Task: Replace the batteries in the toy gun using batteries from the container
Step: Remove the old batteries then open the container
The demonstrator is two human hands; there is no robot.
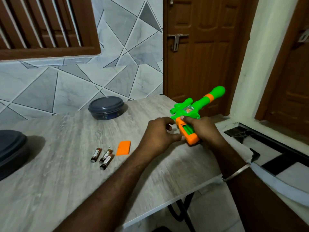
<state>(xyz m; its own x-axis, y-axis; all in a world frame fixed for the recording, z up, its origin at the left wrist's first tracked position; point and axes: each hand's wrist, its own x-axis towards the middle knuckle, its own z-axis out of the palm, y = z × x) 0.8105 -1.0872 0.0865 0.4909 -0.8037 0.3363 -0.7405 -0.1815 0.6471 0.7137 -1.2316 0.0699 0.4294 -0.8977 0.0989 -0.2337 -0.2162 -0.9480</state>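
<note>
Your right hand point(202, 129) wraps orange grip of toy gun point(197, 106), held over tabletop point(66, 181) right edge, green barrel pointing away. Your left hand point(157, 134) loosely curled, fingertips at open battery compartment point(187, 129), nothing seen held. Bay looks empty.

Risk: three loose batteries point(102, 156) mid-tabletop beside orange cover point(123, 148), likely old, get reloaded by mistake. Lidded container point(106, 108) at far edge unopened.

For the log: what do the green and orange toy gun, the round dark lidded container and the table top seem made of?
Green and orange toy gun: moulded plastic, by its bright even colour and soft sheen. Round dark lidded container: probably plastic, smooth, with dull highlights on the rim. Table top: grey wood-grain print, matt; likely laminate, though real wood cannot be excluded.
</note>
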